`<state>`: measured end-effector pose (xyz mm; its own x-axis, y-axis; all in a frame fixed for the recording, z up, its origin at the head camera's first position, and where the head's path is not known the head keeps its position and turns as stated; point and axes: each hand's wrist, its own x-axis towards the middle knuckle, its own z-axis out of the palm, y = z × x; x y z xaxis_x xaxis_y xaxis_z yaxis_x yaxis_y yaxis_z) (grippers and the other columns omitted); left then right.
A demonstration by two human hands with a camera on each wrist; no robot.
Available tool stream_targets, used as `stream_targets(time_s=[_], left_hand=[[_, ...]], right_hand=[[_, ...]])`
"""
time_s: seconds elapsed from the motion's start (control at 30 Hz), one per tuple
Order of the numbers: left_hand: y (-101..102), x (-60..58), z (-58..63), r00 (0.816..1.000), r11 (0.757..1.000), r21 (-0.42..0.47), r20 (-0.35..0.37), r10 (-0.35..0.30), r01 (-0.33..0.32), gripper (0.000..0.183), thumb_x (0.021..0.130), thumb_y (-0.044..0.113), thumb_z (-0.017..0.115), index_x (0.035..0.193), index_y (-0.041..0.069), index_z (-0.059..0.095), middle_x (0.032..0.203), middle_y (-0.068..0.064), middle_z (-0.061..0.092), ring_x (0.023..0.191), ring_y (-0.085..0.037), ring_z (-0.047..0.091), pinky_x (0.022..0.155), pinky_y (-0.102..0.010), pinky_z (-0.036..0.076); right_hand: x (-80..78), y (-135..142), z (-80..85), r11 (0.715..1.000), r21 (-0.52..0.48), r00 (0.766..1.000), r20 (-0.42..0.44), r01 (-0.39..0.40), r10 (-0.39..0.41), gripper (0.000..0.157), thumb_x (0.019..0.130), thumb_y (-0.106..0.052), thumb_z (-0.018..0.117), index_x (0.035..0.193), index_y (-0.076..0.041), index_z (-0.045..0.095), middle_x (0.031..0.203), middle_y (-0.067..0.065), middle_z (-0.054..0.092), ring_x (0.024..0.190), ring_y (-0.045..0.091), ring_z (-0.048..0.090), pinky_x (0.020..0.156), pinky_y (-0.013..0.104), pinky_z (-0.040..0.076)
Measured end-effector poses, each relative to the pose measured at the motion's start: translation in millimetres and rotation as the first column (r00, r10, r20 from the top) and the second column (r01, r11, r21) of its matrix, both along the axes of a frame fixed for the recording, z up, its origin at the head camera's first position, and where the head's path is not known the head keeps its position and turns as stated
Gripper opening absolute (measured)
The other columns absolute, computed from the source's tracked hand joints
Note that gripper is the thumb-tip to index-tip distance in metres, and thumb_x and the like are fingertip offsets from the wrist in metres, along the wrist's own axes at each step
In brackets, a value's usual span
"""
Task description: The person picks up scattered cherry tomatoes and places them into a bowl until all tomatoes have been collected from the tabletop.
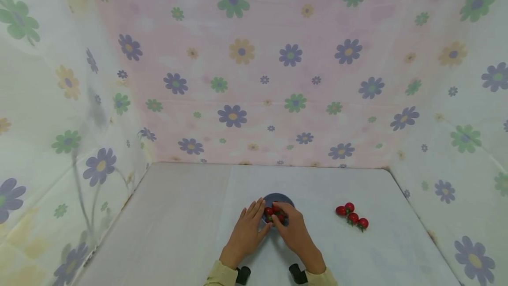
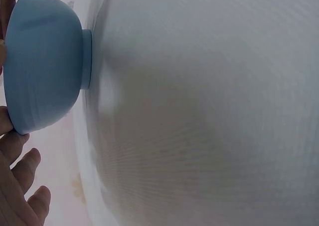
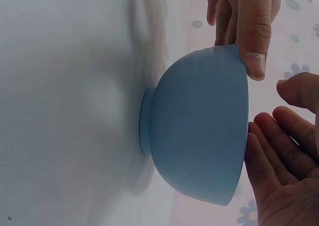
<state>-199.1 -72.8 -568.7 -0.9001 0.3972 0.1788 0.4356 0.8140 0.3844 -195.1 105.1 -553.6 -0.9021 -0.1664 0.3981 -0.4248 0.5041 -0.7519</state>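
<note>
A blue bowl [image 3: 199, 121] stands upright on the table with several red cherry tomatoes [image 1: 268, 211] in it. My left hand [image 1: 247, 232] rests against the bowl's left side, its fingers extended and its thumb at the near rim. In the right wrist view that thumb [image 3: 255, 61] touches the rim. My right hand [image 1: 294, 232] is over the bowl's right side, thumb and fingers spread apart above the tomatoes. From the right wrist, its fingers [image 3: 274, 161] reach over the rim, and no tomato shows between them and the thumb. Part of the bowl's inside is hidden by my hands.
More red cherry tomatoes [image 1: 352, 218], some with green stems, lie in a small group to the right of the bowl. A white cloth [image 1: 178, 228] covers the table. Flower-patterned sheets [image 1: 258, 69] stand at the back and on both sides.
</note>
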Motion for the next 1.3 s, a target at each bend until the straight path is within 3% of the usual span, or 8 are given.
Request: stream_targets(time_s=[0.23, 0.6, 1.07, 1.3], left_hand=[[1, -1.5, -1.2, 1.0, 1.0, -0.001, -0.016, -0.004, 0.004, 0.072, 0.105, 0.05, 0.049, 0.157, 0.003, 0.037, 0.163, -0.012, 0.036, 0.15, -0.035, 0.036, 0.118, -0.058, 0.033], [1, -1.0, -1.6, 1.0, 1.0, -0.016, -0.008, 0.0, 0.0, 0.073, 0.104, 0.053, 0.047, 0.157, 0.003, 0.038, 0.164, -0.012, 0.036, 0.15, -0.035, 0.035, 0.118, -0.058, 0.032], [0, 0.3, 1.1, 1.0, 1.0, 0.025, -0.004, -0.01, 0.01, 0.074, 0.104, 0.053, 0.048, 0.155, 0.001, 0.039, 0.162, -0.014, 0.038, 0.149, -0.036, 0.036, 0.118, -0.059, 0.032], [1, -1.4, 1.4, 0.999, 1.0, 0.014, 0.035, -0.007, 0.006, 0.074, 0.104, 0.053, 0.05, 0.157, 0.002, 0.037, 0.164, -0.012, 0.035, 0.151, -0.034, 0.033, 0.12, -0.058, 0.03]], right_hand=[[2.2, 5, 1.6, 0.999, -0.021, 0.998, 0.045, 0.034, -0.033, 0.035, 0.092, 0.0, 0.073, 0.127, 0.001, 0.066, 0.122, 0.013, 0.07, 0.111, 0.025, 0.069, 0.093, 0.04, 0.058], [13.1, 23, -3.7, 0.99, -0.098, 0.994, 0.058, 0.1, -0.095, 0.037, 0.093, 0.0, 0.071, 0.13, -0.001, 0.065, 0.123, 0.013, 0.07, 0.115, 0.029, 0.068, 0.099, 0.041, 0.055], [17.7, 55, -16.0, 0.964, -0.103, 0.966, 0.113, 0.246, -0.234, 0.036, 0.091, 0.005, 0.071, 0.126, 0.001, 0.066, 0.126, 0.013, 0.069, 0.12, 0.029, 0.065, 0.1, 0.038, 0.055], [18.2, 75, -16.7, 0.944, -0.063, 0.945, 0.066, 0.324, -0.32, 0.035, 0.09, 0.006, 0.072, 0.125, 0.004, 0.067, 0.123, 0.016, 0.07, 0.116, 0.033, 0.066, 0.096, 0.045, 0.056]])
